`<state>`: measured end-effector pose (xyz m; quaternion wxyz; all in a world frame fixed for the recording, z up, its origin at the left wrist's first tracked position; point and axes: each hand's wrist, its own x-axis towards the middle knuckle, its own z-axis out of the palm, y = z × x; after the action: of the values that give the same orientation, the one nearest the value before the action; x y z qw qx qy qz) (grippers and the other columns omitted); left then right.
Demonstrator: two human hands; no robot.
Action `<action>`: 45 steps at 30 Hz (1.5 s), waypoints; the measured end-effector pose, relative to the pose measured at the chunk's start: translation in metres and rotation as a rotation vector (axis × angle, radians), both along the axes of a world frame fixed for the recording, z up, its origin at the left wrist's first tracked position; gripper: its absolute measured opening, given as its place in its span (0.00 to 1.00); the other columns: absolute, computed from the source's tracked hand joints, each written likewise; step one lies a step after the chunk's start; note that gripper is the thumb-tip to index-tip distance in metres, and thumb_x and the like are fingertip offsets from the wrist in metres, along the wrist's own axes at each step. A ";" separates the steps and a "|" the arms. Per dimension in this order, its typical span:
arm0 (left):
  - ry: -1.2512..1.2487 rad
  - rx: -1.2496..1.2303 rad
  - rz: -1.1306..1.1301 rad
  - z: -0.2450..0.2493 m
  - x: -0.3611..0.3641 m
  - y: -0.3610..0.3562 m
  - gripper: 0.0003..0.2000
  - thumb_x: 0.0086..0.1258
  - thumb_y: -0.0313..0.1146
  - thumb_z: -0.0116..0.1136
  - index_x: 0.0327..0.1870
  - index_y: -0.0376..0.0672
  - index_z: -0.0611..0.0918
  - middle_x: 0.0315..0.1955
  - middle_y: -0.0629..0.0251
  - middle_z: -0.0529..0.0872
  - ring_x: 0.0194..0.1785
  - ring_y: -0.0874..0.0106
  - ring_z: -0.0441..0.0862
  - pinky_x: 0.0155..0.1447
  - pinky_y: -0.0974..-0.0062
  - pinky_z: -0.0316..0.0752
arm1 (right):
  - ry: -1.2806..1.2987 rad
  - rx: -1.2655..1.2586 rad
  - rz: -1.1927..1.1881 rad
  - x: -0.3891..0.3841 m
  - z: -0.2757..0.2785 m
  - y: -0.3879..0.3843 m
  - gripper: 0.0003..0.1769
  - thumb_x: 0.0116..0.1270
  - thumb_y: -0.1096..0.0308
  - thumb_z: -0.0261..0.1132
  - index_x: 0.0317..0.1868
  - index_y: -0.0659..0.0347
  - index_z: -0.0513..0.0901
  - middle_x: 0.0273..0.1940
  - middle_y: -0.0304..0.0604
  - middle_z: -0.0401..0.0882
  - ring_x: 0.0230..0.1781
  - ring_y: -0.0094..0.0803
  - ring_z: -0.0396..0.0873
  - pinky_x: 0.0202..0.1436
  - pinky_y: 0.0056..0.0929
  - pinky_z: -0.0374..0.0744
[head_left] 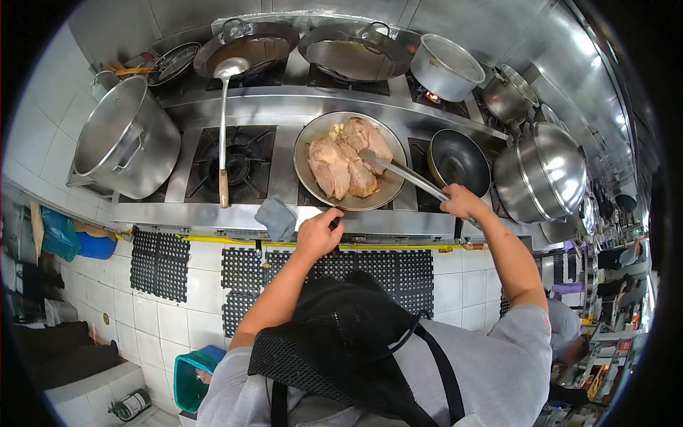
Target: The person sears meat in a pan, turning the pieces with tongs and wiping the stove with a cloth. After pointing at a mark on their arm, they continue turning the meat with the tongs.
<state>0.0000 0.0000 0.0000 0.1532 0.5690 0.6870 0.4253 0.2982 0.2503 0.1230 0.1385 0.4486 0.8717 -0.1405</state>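
Large pieces of browned meat [345, 158] lie in a wide pan [306, 181] on the stove. My right hand [462, 202] is closed round metal tongs [413, 176], whose tips touch the meat near the pan's middle. At the pan's near edge, my left hand [320, 231] is closed round a dark handle [336, 219]. A grey cloth [276, 218] lies on the stove's front edge, left of that hand. Further left, a long-handled ladle [224, 128] reaches across an unlit burner [245, 165].
A tall pot [128, 139] stands at the left. Two woks [249, 48] [352, 53] and a pot [447, 67] over a flame are at the back. Right of the pan are a black frying pan [460, 162] and large steel bowls [544, 174].
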 end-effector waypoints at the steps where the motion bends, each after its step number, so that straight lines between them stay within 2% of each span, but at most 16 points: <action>1: 0.016 0.008 0.019 0.000 -0.007 -0.005 0.12 0.64 0.38 0.64 0.47 0.49 0.84 0.27 0.55 0.88 0.30 0.54 0.86 0.37 0.58 0.80 | 0.034 -0.237 -0.147 -0.010 0.005 -0.002 0.19 0.59 0.67 0.65 0.51 0.64 0.82 0.32 0.49 0.84 0.27 0.41 0.82 0.29 0.41 0.79; 2: 0.029 0.019 0.039 -0.001 -0.014 -0.009 0.12 0.64 0.38 0.64 0.47 0.49 0.84 0.27 0.55 0.88 0.31 0.54 0.86 0.37 0.58 0.80 | 0.064 -0.475 -0.289 -0.017 0.008 -0.003 0.18 0.59 0.69 0.65 0.49 0.69 0.81 0.22 0.43 0.78 0.15 0.30 0.75 0.15 0.32 0.73; 3: -0.020 0.056 0.047 -0.002 0.022 0.013 0.12 0.64 0.38 0.64 0.47 0.49 0.84 0.27 0.55 0.88 0.31 0.54 0.86 0.37 0.58 0.80 | 0.021 -0.430 -0.293 0.011 0.036 0.016 0.18 0.59 0.69 0.65 0.49 0.69 0.81 0.22 0.43 0.78 0.15 0.30 0.75 0.15 0.32 0.73; 9: -0.040 0.022 0.092 0.004 0.011 0.006 0.11 0.64 0.37 0.64 0.46 0.49 0.84 0.28 0.55 0.88 0.31 0.53 0.86 0.38 0.57 0.80 | 0.331 -1.154 -0.572 0.033 0.025 0.029 0.20 0.64 0.68 0.63 0.55 0.67 0.79 0.22 0.39 0.74 0.15 0.21 0.67 0.15 0.26 0.66; 14: -0.113 -0.047 0.146 0.019 0.008 -0.001 0.11 0.65 0.36 0.65 0.47 0.49 0.84 0.33 0.54 0.89 0.37 0.52 0.87 0.41 0.57 0.81 | 0.436 -1.442 -0.611 0.070 -0.010 0.022 0.28 0.66 0.57 0.60 0.64 0.60 0.76 0.24 0.36 0.71 0.15 0.19 0.65 0.16 0.23 0.64; 21: -0.100 -0.031 0.163 0.019 0.006 -0.003 0.11 0.65 0.36 0.65 0.47 0.49 0.84 0.34 0.55 0.90 0.38 0.52 0.87 0.42 0.57 0.81 | 0.775 -1.757 -0.868 0.062 -0.016 -0.082 0.32 0.68 0.54 0.55 0.68 0.63 0.72 0.26 0.36 0.70 0.17 0.19 0.66 0.17 0.21 0.65; 25: -0.125 -0.046 0.133 0.020 0.005 -0.004 0.10 0.65 0.36 0.65 0.46 0.48 0.84 0.32 0.55 0.89 0.35 0.52 0.87 0.40 0.57 0.81 | 0.778 -1.550 -0.894 0.054 0.025 -0.122 0.33 0.67 0.55 0.58 0.67 0.67 0.71 0.25 0.39 0.71 0.16 0.23 0.65 0.13 0.24 0.68; 27: -0.104 -0.030 0.121 0.019 0.003 -0.003 0.10 0.65 0.36 0.65 0.46 0.48 0.84 0.32 0.55 0.89 0.34 0.53 0.87 0.40 0.57 0.81 | 0.701 -1.236 -0.772 0.054 0.045 -0.135 0.27 0.68 0.62 0.59 0.63 0.70 0.71 0.26 0.42 0.75 0.15 0.26 0.69 0.15 0.29 0.74; 28: -0.106 -0.071 0.118 0.023 0.003 -0.004 0.11 0.65 0.36 0.65 0.46 0.49 0.84 0.31 0.55 0.89 0.32 0.54 0.87 0.38 0.57 0.80 | 0.710 -1.204 -0.772 0.056 0.050 -0.137 0.20 0.67 0.67 0.62 0.54 0.71 0.74 0.25 0.44 0.77 0.15 0.28 0.73 0.15 0.32 0.78; 29: -0.102 -0.068 0.121 0.020 0.002 -0.003 0.11 0.65 0.36 0.65 0.46 0.49 0.84 0.31 0.55 0.89 0.32 0.54 0.87 0.38 0.57 0.80 | 0.713 -1.204 -0.766 0.058 0.051 -0.138 0.20 0.67 0.67 0.62 0.54 0.71 0.74 0.25 0.44 0.77 0.15 0.28 0.73 0.15 0.32 0.78; 31: -0.074 0.016 0.100 0.014 0.001 -0.002 0.11 0.65 0.36 0.66 0.47 0.49 0.84 0.30 0.55 0.89 0.30 0.55 0.86 0.37 0.58 0.80 | 0.593 -0.881 -0.667 0.064 0.053 -0.141 0.15 0.68 0.66 0.62 0.48 0.69 0.77 0.24 0.44 0.76 0.16 0.26 0.75 0.13 0.30 0.76; 32: -0.076 0.000 0.093 0.010 -0.001 -0.003 0.11 0.65 0.36 0.66 0.47 0.49 0.84 0.30 0.55 0.89 0.30 0.55 0.86 0.36 0.58 0.80 | 0.512 -0.765 -0.594 0.064 0.055 -0.136 0.17 0.66 0.65 0.65 0.48 0.72 0.78 0.28 0.52 0.81 0.22 0.38 0.81 0.23 0.41 0.83; 33: -0.075 -0.002 0.081 0.013 -0.001 -0.003 0.11 0.65 0.36 0.66 0.47 0.49 0.84 0.30 0.55 0.89 0.30 0.55 0.86 0.36 0.58 0.80 | 0.517 -0.764 -0.606 0.060 0.054 -0.136 0.17 0.66 0.65 0.65 0.48 0.72 0.78 0.28 0.52 0.81 0.22 0.38 0.81 0.23 0.41 0.83; 36: -0.124 -0.056 0.051 0.017 -0.001 -0.003 0.11 0.65 0.36 0.65 0.47 0.48 0.84 0.30 0.55 0.89 0.31 0.55 0.86 0.36 0.58 0.80 | 0.344 0.066 -0.267 0.052 0.033 -0.135 0.33 0.62 0.59 0.68 0.58 0.77 0.73 0.42 0.71 0.84 0.46 0.64 0.84 0.55 0.52 0.79; 42: -0.097 0.014 0.038 0.011 -0.005 0.000 0.12 0.65 0.37 0.65 0.48 0.48 0.83 0.32 0.56 0.89 0.32 0.55 0.87 0.38 0.58 0.80 | -0.092 0.101 -0.176 0.010 0.023 -0.101 0.28 0.63 0.61 0.65 0.56 0.75 0.73 0.41 0.70 0.84 0.45 0.65 0.83 0.53 0.55 0.81; 45: -0.085 -0.069 0.022 0.014 -0.008 -0.003 0.12 0.66 0.38 0.64 0.49 0.49 0.83 0.31 0.56 0.89 0.32 0.54 0.86 0.38 0.58 0.80 | -0.046 0.071 -0.103 -0.006 -0.006 -0.071 0.25 0.62 0.63 0.64 0.53 0.76 0.74 0.40 0.71 0.83 0.45 0.65 0.83 0.54 0.54 0.82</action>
<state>-0.0077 -0.0026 0.0139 0.1972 0.5371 0.7003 0.4269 0.2927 0.1796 0.1170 0.1351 0.5009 0.8483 -0.1058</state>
